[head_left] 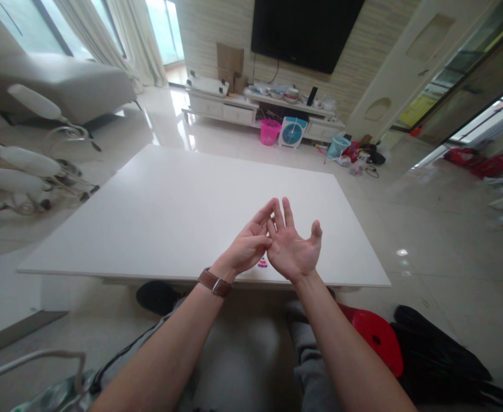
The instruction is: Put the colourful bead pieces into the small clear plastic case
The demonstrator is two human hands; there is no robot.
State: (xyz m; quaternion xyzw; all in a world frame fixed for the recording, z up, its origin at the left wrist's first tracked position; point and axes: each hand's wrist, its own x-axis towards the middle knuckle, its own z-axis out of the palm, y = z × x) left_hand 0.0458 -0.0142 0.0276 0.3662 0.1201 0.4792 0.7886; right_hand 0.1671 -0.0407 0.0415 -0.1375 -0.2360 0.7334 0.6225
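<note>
Both hands are raised over the near edge of a white table (182, 194). My left hand (251, 240), with a brown-strapped watch (215, 282) on its wrist, grips the little-finger side of my right hand (293, 246). Its thumb lies against the edge of the right palm, and its fingertips meet the right hand's fingers. The right palm faces me, its thumb and fingers spread, with nothing in it. Just below the hands lies a small pink and multicoloured item (262, 262) on the table, partly covered, its kind unclear.
A red stool (377, 337) and a black bag (440, 360) are at the lower right. White chairs (28, 166) stand left. By the TV cabinet (238, 111) are a pink basket (270, 132), a blue-and-white box fan (293, 133) and a blue basket (338, 146).
</note>
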